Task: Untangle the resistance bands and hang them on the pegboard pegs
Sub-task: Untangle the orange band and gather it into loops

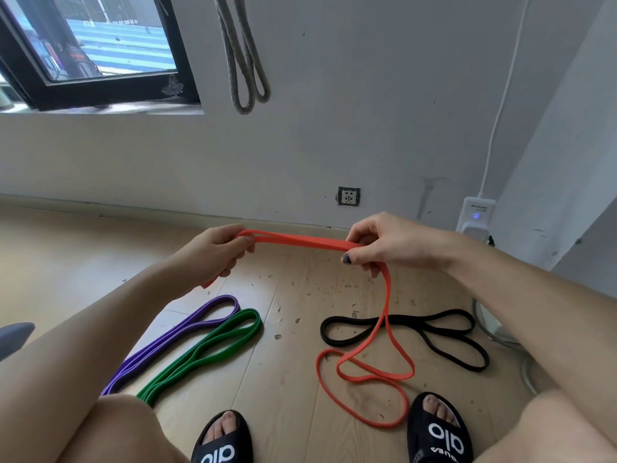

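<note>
An orange resistance band [300, 240] is stretched flat between both hands above the floor. My left hand [217, 252] grips one folded end, and my right hand [384, 243] pinches the other. From the right hand the rest of the orange band hangs down and lies in loose loops on the floor, crossing a black band [434, 324]. A purple band [187, 329] and a green band [213, 349] lie folded side by side at the left. A grey band [245, 61] hangs on the wall above; its peg is out of view.
The floor is light wood with small bits of debris. My feet in black slippers [440, 432] stand at the bottom edge. A wall socket [349, 196], a white plugged-in device [475, 215] with its cable, and a window [93, 45] are on the wall.
</note>
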`<state>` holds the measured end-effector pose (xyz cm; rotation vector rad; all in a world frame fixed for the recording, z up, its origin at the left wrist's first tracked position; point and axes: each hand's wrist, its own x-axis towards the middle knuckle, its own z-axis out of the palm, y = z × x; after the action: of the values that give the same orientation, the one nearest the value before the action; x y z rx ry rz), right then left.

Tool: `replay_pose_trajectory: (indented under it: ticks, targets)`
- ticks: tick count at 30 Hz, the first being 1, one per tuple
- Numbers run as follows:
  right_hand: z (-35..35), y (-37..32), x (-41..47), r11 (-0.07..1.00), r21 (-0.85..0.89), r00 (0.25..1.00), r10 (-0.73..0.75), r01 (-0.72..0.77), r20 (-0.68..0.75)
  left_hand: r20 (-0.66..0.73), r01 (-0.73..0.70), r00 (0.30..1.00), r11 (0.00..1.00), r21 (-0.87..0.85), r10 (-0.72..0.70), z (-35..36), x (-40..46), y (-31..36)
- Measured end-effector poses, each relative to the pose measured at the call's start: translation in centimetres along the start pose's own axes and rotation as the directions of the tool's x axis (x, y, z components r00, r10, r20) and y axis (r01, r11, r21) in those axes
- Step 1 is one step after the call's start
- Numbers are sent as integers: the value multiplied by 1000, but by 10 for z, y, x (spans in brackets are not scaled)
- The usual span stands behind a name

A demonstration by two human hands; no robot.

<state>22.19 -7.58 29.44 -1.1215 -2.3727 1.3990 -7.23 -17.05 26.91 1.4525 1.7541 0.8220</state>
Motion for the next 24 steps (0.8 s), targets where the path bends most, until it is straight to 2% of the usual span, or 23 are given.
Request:
replay_pose_trajectory:
  ticks: [12, 17, 20, 24]
  targets:
    - [12, -4, 5, 994, 112, 1000, -4, 7, -27, -85, 35, 996, 994, 106, -26, 6, 7, -1]
    - [17, -6, 10, 998, 35, 993, -47, 51, -107, -102, 38, 994, 995, 93, -28, 8, 9, -2]
    - [16, -7, 9, 999, -12, 991, -48, 47, -125, -29, 59, 998, 995, 82, -57, 9, 9, -4]
    - [13, -10, 7, 999, 3, 991, -46, 46, -128, 172, 128, 975, 988, 84, -141, 12, 6, -6]
